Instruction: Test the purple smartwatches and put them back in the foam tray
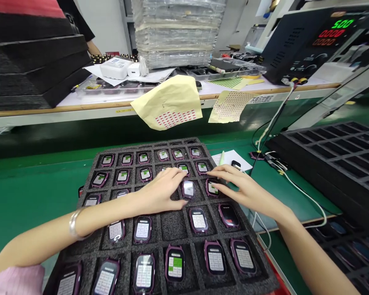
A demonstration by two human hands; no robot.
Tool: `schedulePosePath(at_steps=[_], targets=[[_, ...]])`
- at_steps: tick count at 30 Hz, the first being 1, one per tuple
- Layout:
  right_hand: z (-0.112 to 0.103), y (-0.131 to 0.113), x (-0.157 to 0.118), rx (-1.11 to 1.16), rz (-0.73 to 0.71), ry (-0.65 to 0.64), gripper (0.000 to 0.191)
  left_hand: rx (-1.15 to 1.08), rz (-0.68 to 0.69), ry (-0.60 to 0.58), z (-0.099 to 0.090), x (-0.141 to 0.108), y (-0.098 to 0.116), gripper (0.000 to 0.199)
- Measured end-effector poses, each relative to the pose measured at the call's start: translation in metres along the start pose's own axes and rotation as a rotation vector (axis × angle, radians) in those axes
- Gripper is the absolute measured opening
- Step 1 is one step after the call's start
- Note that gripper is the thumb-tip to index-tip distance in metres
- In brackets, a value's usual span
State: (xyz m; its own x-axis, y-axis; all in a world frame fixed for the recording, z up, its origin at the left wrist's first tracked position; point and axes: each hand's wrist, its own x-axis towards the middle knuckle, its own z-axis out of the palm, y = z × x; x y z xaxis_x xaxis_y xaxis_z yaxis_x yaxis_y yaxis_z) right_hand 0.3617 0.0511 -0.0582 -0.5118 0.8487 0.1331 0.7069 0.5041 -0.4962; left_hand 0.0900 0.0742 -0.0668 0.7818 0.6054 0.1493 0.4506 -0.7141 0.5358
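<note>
A dark foam tray [174,239] holds purple-framed watch units in its compartments, several with lit screens showing white or green blocks. My left hand [164,188] reaches over the tray's middle, thumb and fingers apart beside a watch with a pale screen [188,189]. At the tray's right side, my right hand [235,182] has its fingers spread over a watch [213,187] in its compartment, fingertips near or touching it. One compartment below my left hand holds no watch.
Behind the tray is a shelf [104,104] with stacked clear trays [178,35], yellow sticker sheets [172,100] and a power supply [304,45]. Cables [307,194] run down on the right, beside more foam trays [335,155]. Black foam [27,61] stands stacked at the left.
</note>
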Motion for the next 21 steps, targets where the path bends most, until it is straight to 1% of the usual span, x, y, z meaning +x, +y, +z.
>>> schedulePosePath(at_steps=[2,3,5,7,10,11,13,16,18,19,21], targets=[[0.003,-0.009,0.008,0.026,-0.059,-0.02,0.03,0.11,-0.079,-0.036,-0.018,-0.022,0.0,0.042],[0.005,-0.015,0.013,0.035,-0.097,-0.048,0.029,0.174,-0.126,-0.074,-0.025,-0.033,-0.001,0.037],[0.012,-0.03,0.027,0.036,-0.183,-0.126,0.029,0.301,-0.211,-0.151,-0.034,-0.053,-0.002,0.028],[0.022,-0.046,0.044,-0.002,-0.275,-0.224,0.031,0.392,-0.255,-0.202,-0.035,-0.067,-0.004,0.022],[0.039,-0.065,0.072,-0.123,-0.372,-0.355,0.035,0.446,-0.257,-0.202,-0.026,-0.074,-0.008,0.018],[0.044,-0.07,0.08,-0.164,-0.376,-0.387,0.036,0.456,-0.256,-0.198,-0.023,-0.073,-0.009,0.018],[0.053,-0.074,0.091,-0.214,-0.352,-0.41,0.039,0.471,-0.259,-0.205,-0.018,-0.068,-0.011,0.02],[0.063,-0.071,0.096,-0.167,-0.31,-0.359,0.04,0.456,-0.263,-0.237,-0.017,-0.062,-0.016,0.027],[0.065,-0.067,0.091,-0.025,-0.253,-0.285,0.039,0.409,-0.26,-0.233,-0.017,-0.06,-0.022,0.031],[0.064,-0.065,0.088,0.084,-0.203,-0.249,0.039,0.374,-0.258,-0.217,-0.018,-0.061,-0.024,0.033],[0.059,-0.063,0.081,0.383,-0.078,-0.201,0.04,0.28,-0.252,-0.15,-0.017,-0.064,-0.03,0.034]])
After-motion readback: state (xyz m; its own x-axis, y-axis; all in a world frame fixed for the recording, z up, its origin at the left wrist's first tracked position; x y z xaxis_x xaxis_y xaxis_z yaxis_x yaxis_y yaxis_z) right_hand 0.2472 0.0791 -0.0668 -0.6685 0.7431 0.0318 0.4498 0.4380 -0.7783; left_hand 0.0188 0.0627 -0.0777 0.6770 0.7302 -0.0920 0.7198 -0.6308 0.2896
